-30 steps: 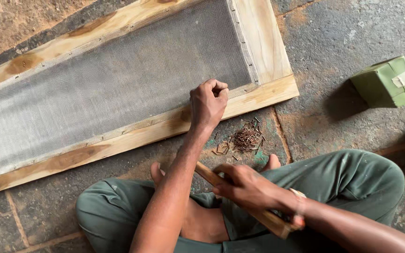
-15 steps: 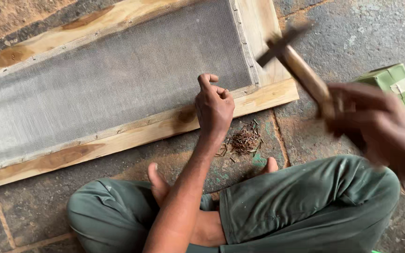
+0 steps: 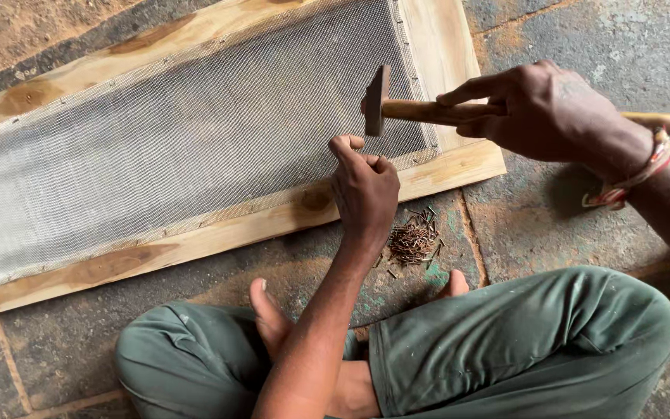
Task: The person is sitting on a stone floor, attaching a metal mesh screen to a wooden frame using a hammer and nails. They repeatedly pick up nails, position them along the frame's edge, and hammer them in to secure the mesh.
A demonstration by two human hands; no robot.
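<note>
1. I'm watching the right hand (image 3: 540, 109) gripping a wooden-handled hammer (image 3: 397, 109), fingers wrapped shut round the handle w/ the index finger stretched along it. The head is hanging just above the mesh, near the frame's right end.

2. The left hand (image 3: 366, 190) is resting at the near rail of the wooden frame (image 3: 195, 240), fingers curled in, thumb and fingertips pinched together. Can't tell if a nail is sitting between them; too small to see.

3. The frame is lying flat on the stone floor (image 3: 552, 225), stretching from the far left edge of view to approx. the right-centre, w/ grey wire mesh (image 3: 195, 147) spread over its opening.

4. Progress, as I'm judging it: the mesh is already lying flat and looking fastened along the near rail to the left, where small fixings are showing at intervals. The right end rail is showing a row of fixings too.

5. Still to do, prob.: the near rail's right corner, where both hands are working.

6. A loose pile of nails (image 3: 414, 240) is sitting on the floor just beside the left wrist, so plenty are remaining.

7. The person is sitting cross-legged, green trousers (image 3: 521, 341) at the near edge.
</note>
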